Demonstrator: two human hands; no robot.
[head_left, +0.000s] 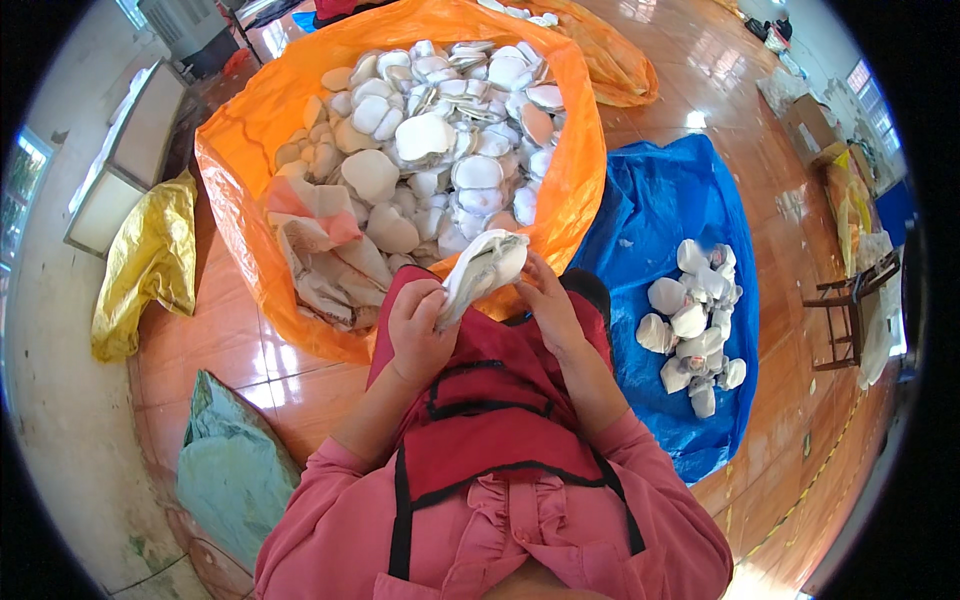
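Observation:
In front of my lap I hold a folded white cloth pad (487,268) with greyish inner layers showing along its side. The fingers of my left hand (418,322) are closed on its lower left end. At its right end, my right hand (549,308) pinches the edge, with the fingertips partly hidden behind it. Just beyond my hands stands a wide, open orange plastic sack (235,190), holding a heap of similar rounded pads (423,137), white and some peach. A pale crumpled sack (325,255) lies against the heap's near left side.
To my right, a blue plastic sheet (640,185) bears a pile of bunched white pieces (690,320). A yellow sack (150,265) and a green sack (235,470) lie on the left. Another orange sack (610,60) lies behind. A wooden chair (850,310) stands at far right.

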